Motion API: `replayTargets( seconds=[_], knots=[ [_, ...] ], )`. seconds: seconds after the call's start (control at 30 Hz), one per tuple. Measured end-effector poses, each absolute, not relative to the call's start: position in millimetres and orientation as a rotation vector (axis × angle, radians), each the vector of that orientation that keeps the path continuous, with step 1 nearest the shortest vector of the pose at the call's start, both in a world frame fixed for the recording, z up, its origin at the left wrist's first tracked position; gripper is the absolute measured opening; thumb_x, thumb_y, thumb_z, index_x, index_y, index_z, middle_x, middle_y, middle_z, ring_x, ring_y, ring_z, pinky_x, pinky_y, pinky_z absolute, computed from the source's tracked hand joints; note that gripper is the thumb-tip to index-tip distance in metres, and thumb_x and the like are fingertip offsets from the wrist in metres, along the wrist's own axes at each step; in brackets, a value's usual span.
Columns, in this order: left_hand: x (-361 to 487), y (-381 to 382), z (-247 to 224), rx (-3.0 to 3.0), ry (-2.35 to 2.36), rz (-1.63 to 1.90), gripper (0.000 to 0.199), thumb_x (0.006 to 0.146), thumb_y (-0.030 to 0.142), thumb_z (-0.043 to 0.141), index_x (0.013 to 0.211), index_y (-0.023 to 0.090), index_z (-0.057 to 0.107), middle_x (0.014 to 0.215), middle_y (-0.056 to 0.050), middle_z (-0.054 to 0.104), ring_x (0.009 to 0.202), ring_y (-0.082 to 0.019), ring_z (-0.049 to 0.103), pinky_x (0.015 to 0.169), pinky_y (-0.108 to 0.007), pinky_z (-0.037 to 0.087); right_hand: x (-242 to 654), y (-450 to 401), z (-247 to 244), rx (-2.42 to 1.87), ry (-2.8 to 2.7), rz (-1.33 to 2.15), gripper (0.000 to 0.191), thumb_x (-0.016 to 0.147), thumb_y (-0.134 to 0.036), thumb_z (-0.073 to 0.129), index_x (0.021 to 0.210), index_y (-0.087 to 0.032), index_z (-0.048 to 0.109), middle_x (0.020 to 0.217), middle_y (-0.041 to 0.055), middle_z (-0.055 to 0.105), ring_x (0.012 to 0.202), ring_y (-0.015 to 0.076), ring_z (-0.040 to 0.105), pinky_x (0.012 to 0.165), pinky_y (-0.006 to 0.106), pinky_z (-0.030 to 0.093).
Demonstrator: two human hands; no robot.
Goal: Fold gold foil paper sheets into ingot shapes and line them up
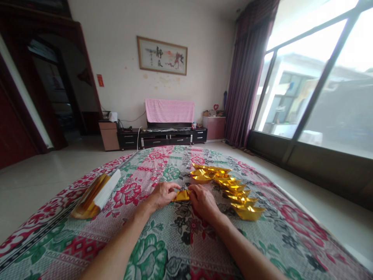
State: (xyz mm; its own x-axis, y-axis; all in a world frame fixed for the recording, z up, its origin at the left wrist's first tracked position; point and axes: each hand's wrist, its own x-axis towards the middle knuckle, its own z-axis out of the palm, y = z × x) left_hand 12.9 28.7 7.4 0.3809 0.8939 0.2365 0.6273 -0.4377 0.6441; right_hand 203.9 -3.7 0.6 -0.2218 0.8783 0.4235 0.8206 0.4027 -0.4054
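Between my two hands lies a small piece of folded gold foil paper (182,195), low over the patterned cloth. My left hand (164,195) pinches its left end, thumb and fingers bent around it. At the other end, my right hand (203,200) grips the paper with curled fingers, which partly cover it. Just beyond and to the right of my right hand stand several folded gold paper ingots (236,186), boat-shaped and set close together in rows. Off to the left rests a stack of gold foil sheets (91,198) with a white sheet along its right side.
A floral cloth (148,252) in red, green and black covers the round surface before me. Past its far edge stands a low black cabinet (166,140) with a pink cloth (169,111) draped above it. Large windows (314,77) line the right side.
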Motion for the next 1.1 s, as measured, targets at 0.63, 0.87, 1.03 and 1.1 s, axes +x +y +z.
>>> replayTargets(
  seconds=[0.63,0.87,1.03,1.1],
  knots=[
    [13.4,21.6,11.7,2.376,1.315,0.763,0.023,0.072,0.029,0.054,0.086,0.021,0.071,0.079,-0.003,0.060,0.065,-0.011,0.053,0.062,-0.020,0.042,202.2,-5.1,1.2,-1.481,-2.083,0.076,0.021,0.086,-0.023,0.040,0.094,-0.021,0.059,0.088,0.0045,0.060,0.083,0.0148,0.055,0.074,0.022,0.036],
    [13.8,20.8,11.0,2.507,1.283,0.718,0.021,0.077,0.027,0.051,0.087,0.023,0.070,0.074,-0.002,0.057,0.071,-0.013,0.053,0.065,-0.021,0.040,202.3,-4.4,-2.3,-1.487,-2.087,0.031,0.022,0.087,-0.023,0.038,0.095,-0.022,0.059,0.087,0.0043,0.059,0.082,0.0149,0.055,0.072,0.023,0.035],
    [13.3,21.9,8.4,2.509,1.294,0.722,0.021,0.077,0.028,0.052,0.087,0.025,0.070,0.073,-0.001,0.056,0.071,-0.013,0.053,0.066,-0.021,0.040,202.0,-4.4,-2.6,-1.496,-2.102,0.028,0.022,0.087,-0.023,0.038,0.096,-0.022,0.059,0.087,0.0041,0.057,0.082,0.0144,0.054,0.071,0.022,0.035],
    [13.2,22.4,7.1,2.493,1.302,0.748,0.021,0.076,0.028,0.052,0.087,0.025,0.070,0.073,-0.001,0.056,0.070,-0.013,0.052,0.066,-0.022,0.040,202.1,-3.9,-3.5,-1.502,-2.102,0.017,0.021,0.087,-0.023,0.039,0.095,-0.022,0.059,0.087,0.0041,0.056,0.081,0.0143,0.053,0.070,0.022,0.034]
  ],
)
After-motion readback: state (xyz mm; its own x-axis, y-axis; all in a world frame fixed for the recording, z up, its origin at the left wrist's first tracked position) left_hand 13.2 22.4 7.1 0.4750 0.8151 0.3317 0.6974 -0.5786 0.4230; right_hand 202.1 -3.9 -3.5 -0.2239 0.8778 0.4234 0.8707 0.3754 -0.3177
